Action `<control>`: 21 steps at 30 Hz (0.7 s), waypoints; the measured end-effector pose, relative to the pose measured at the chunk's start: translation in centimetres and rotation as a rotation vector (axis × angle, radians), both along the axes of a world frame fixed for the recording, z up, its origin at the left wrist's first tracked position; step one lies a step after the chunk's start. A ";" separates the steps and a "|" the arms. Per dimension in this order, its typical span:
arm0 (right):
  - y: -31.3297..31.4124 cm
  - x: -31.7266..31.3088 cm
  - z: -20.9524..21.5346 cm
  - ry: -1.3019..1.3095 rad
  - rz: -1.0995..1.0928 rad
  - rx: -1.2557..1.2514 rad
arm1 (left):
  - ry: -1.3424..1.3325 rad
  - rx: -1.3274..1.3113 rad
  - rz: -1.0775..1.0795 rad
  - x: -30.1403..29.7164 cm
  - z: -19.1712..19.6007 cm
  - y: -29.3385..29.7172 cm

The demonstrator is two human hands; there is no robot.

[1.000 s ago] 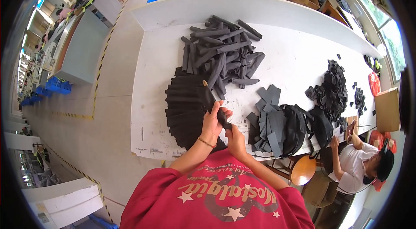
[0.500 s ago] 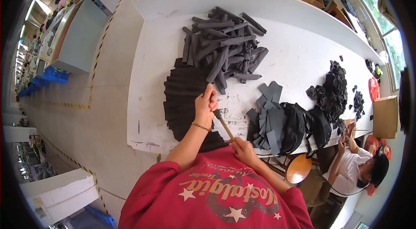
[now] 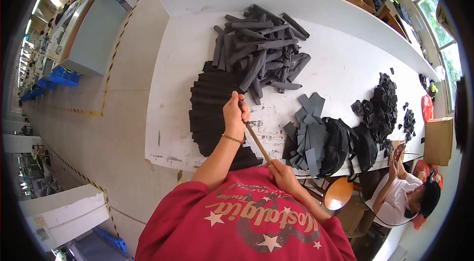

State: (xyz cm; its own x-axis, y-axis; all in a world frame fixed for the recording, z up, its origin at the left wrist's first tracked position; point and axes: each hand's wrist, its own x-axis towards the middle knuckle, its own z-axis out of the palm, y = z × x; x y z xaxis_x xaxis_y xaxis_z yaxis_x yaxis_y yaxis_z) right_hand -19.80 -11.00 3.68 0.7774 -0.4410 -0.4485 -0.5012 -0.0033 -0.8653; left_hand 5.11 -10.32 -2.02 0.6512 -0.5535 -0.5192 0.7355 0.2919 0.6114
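My left hand (image 3: 234, 116) is closed around the upper end of a thin tan stick (image 3: 258, 141), over the table. Between its fingers shows a bit of dark fabric tube (image 3: 241, 105), mostly hidden by the hand. Lower and to the right, in front of my shirt, my right hand (image 3: 283, 175) grips the stick's near end. Under and left of my left hand lies a row of black fabric strips (image 3: 212, 110), side by side and overlapping. Just beyond it, a heap of dark grey fabric tubes (image 3: 266, 48) lies loosely piled.
Flat grey strips (image 3: 309, 137) and a black bag-like bundle (image 3: 335, 145) lie to the right on the white table (image 3: 173, 63). Farther right is a pile of small black pieces (image 3: 382, 105). A co-worker (image 3: 405, 194) sits at the right edge. A raised board (image 3: 296, 1) borders the far side.
More of the stick shows bare below my left hand; the dark fabric that stuck out there is no longer visible. Both hands stay near the same places, and the view has shifted slightly.
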 end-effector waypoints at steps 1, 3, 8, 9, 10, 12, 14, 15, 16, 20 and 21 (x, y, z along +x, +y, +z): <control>0.0 -0.4 0.4 -0.005 -0.003 -0.035 | 0.004 0.000 0.003 -0.2 -0.1 0.0; -0.3 -0.4 0.9 0.022 -0.042 -0.059 | -0.018 -0.058 -0.078 -0.5 0.2 -0.1; -0.6 0.9 -1.0 0.012 -0.102 -0.074 | -0.028 -0.067 -0.249 -4.3 0.9 0.2; -0.2 1.1 -1.0 0.002 -0.086 -0.117 | -0.040 -0.022 -0.155 -3.6 -0.1 0.0; -0.1 1.3 -0.4 0.010 -0.071 -0.082 | -0.011 -0.016 -0.118 -3.4 -0.2 -0.2; 0.6 0.2 -1.6 0.010 -0.009 -0.251 | 0.008 0.060 -0.001 -2.5 -0.6 -0.6; 1.6 -2.1 -2.4 0.008 0.098 -0.392 | -0.009 0.066 0.228 1.6 -2.5 0.5; 1.2 -2.8 -1.8 0.006 0.105 -0.389 | -0.017 0.001 0.380 4.8 -3.2 1.7; 0.9 -3.6 -0.4 0.005 0.126 -0.275 | -0.026 -0.041 0.311 6.4 -2.5 2.1; -2.2 -2.9 3.5 0.058 0.111 -0.241 | 0.150 -0.155 0.281 6.0 -1.6 1.4; -2.4 -1.9 3.5 0.050 0.038 -0.371 | 0.247 -0.190 0.336 5.3 -1.7 1.2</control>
